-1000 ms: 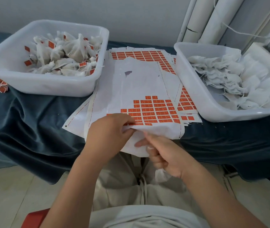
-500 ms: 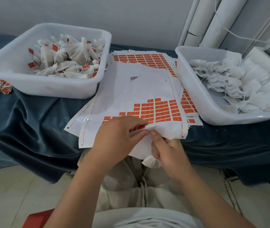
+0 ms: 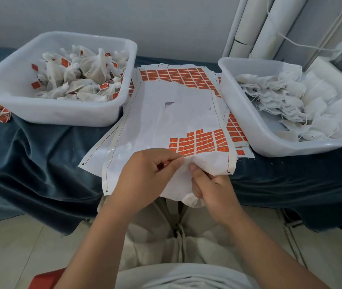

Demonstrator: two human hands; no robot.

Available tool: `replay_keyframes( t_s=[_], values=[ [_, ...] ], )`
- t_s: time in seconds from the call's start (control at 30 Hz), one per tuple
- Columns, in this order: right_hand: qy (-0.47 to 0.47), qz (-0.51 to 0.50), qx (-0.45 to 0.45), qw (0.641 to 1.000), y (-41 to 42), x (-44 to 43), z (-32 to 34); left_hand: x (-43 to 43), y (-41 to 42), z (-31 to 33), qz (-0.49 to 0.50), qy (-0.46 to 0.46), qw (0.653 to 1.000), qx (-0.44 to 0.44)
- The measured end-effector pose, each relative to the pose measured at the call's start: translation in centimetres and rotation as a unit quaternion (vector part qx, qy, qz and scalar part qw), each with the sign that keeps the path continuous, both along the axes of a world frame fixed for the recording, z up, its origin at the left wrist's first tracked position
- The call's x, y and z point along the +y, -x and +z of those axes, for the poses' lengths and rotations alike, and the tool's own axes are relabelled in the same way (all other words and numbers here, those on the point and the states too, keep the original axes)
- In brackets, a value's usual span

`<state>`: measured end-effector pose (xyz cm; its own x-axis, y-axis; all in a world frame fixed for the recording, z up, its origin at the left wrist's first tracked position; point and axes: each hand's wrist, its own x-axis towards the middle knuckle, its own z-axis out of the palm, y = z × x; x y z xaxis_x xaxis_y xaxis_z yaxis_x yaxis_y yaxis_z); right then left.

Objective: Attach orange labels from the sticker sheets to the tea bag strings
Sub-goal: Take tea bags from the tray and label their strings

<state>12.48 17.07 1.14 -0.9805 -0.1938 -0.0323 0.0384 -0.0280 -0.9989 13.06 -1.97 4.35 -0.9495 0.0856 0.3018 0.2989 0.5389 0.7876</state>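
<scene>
A sliver of orange label [image 3: 161, 165] shows between the curled fingers of our left hand [image 3: 145, 174], which pinches it just over the sheet's [image 3: 166, 122] near edge. Our right hand [image 3: 214, 188] grips a tea bag [image 3: 192, 200] below, thumb raised to meet the left fingertips. The string is too fine to see. We judge the fold comes next: lay the string across the sticky side, centred, then press flat. The labelled tub [image 3: 61, 119] sits left, the unlabelled tub [image 3: 249, 126] right.
</scene>
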Motion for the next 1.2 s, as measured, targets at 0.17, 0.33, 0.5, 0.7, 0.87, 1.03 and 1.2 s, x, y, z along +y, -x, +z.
replay_keyframes(
  t_s=[0.17,0.33,0.5,0.7,0.87,1.03,1.2],
  values=[
    [0.019,0.007,-0.005,1.0,-0.2,0.2,0.5,-0.5,0.2,0.0,0.021,0.105,0.99,0.091],
    [-0.017,0.001,0.016,1.0,-0.3,0.4,0.3,-0.8,0.3,0.4,-0.01,0.123,0.985,0.12],
    [-0.066,-0.025,0.035,0.997,0.0,0.4,-0.3,-1.0,0.3,0.2,-0.005,-0.06,0.998,-0.021],
    [-0.074,-0.011,0.069,0.995,-0.1,0.1,-0.2,0.0,0.1,0.3,0.035,-0.142,0.982,-0.119],
    [-0.058,0.005,0.056,0.997,0.3,1.0,-0.6,-0.1,0.1,0.7,0.127,-0.218,0.956,-0.151],
    [-0.086,0.052,-0.065,0.993,1.2,1.4,0.3,-0.7,0.2,1.1,0.218,-0.31,0.924,-0.055],
    [-0.259,0.338,-0.134,0.895,0.9,2.9,3.2,-0.2,0.2,1.2,0.225,-0.434,0.866,-0.106]
  ],
)
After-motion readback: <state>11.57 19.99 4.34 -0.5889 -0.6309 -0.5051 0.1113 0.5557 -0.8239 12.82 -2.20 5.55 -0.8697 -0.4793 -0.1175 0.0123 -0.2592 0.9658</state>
